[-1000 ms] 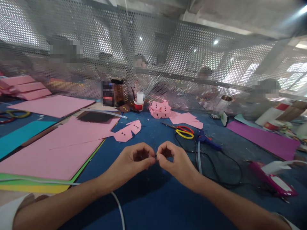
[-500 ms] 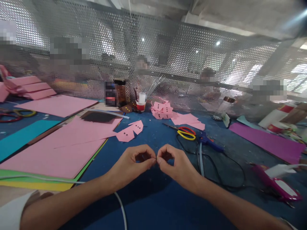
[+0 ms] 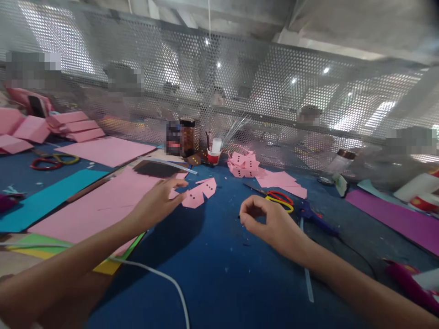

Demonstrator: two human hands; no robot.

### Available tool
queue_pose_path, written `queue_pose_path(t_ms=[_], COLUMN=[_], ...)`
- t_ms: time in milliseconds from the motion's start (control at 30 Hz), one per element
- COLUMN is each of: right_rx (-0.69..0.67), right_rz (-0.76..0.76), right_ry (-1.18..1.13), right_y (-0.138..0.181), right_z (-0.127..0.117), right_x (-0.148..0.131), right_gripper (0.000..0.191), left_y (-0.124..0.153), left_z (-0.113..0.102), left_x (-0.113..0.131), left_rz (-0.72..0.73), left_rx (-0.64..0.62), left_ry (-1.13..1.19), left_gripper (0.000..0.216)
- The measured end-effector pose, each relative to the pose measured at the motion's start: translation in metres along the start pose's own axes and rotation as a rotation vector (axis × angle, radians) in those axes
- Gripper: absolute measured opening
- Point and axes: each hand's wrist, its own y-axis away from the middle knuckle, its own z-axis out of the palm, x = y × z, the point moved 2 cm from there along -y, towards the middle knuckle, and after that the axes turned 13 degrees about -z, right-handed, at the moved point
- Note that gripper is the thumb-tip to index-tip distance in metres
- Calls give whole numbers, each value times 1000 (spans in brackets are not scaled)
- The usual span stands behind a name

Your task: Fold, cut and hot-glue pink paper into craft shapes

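Observation:
My left hand reaches forward over the blue table, fingers stretched out, fingertips close to a pink paper cutout with black dots. It holds nothing that I can see. My right hand hovers over the table's middle with thumb and forefinger pinched together on something too small to name. A large pink sheet lies under and left of the left hand.
Red-and-yellow scissors and a blue glue gun lie right of centre. A pile of pink dotted cutouts, a red cup and a dark jar stand by the perforated metal screen. A purple sheet lies right, a white cord near.
The hands were pinched together at the table's middle. Now they have parted: the left hand has opened and reached forward-left toward the pink dotted cutout, and the right stays pinched. The view has shifted right.

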Motion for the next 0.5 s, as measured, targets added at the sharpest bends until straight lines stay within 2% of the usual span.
queue_pose_path(t_ms=[100,233,500], right_rx=[-50,-106,-92], right_rz=[-42,-40,-3], right_ry=[-1,-21,-16], right_y=[-19,-33,-30], right_z=[8,21,18], right_x=[0,1,11], right_gripper=[6,7,9], left_y=[-7,-11,-22], left_z=[11,16,16], left_x=[-13,-14,-25], left_rz=[-29,-19,-36], left_rx=[-92,-147,-177], left_ry=[1,44,86], left_gripper=[50,42,28])
